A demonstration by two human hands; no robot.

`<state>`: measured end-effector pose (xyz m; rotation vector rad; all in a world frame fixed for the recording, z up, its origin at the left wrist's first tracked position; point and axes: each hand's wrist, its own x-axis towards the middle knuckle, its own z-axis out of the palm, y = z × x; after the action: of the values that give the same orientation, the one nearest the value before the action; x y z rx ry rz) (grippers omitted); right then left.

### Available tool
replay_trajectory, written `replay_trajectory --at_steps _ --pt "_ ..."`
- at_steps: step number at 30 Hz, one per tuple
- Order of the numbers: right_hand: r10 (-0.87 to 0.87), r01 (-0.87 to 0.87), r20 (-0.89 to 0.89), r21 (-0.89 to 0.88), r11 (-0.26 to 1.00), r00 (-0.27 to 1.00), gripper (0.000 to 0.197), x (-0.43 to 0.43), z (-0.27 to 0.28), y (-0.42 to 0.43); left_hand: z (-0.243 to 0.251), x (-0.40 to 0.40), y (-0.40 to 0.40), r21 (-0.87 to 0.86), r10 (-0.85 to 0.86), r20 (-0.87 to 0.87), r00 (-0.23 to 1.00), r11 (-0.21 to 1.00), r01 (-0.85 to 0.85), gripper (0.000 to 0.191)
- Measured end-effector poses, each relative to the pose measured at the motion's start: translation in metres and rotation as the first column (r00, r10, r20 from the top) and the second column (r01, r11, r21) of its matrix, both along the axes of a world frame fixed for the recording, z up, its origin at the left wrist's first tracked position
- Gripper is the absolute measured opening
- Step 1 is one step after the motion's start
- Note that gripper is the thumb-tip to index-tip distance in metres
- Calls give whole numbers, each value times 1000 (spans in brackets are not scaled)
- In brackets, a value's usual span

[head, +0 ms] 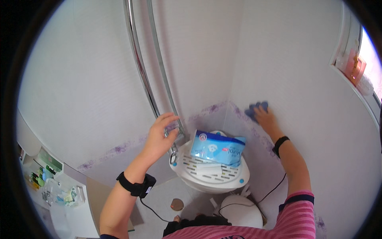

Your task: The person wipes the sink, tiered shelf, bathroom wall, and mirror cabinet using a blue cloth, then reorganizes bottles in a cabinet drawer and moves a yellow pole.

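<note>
My right hand [266,119] is spread over a dark blue cloth [252,112], pressing it to the pale wall just above the purple floral border [237,110]. The cloth is slightly blurred. In front of the chrome shower mixer [173,149], my left hand [161,136] is raised with fingers apart and nothing in it; whether it touches the metal I cannot tell. Below and between my hands, a blue soft pack bearing writing [219,148] rests on a white slotted corner shelf [191,176]. A folded white sheet [209,169] lies in front of the pack.
A chrome shower rail [138,56] and hose [159,50] run up the wall. Bottles [37,176] and a washbasin [61,221] are at lower left. A window ledge at right holds a pink container [356,70]. Cables [271,189] hang from both wristbands. A round floor drain [177,204] lies below.
</note>
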<state>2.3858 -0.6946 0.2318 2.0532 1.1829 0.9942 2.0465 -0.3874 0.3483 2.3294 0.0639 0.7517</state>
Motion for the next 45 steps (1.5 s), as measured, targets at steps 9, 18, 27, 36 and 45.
replay_trajectory --at_steps 9,18,27,36,45 --pt "-144 -74 286 633 771 947 34 28 318 94 80 -4 47 312 293 415 861 843 -437 51" --pt "-128 88 86 370 925 988 32 71 240 162 115 28 126 366 411 577 706 643 -673 69" --pt "-156 138 -152 -123 983 976 26 33 -36 94 91 36 171 694 387 408 827 457 -557 71" --pt "-180 691 -818 318 649 546 26 -55 61 115 119 19 189 684 253 348 902 589 -430 72" --pt "689 -146 124 989 -27 714 43 -81 326 307 139 64 196 663 222 479 849 542 -516 65"
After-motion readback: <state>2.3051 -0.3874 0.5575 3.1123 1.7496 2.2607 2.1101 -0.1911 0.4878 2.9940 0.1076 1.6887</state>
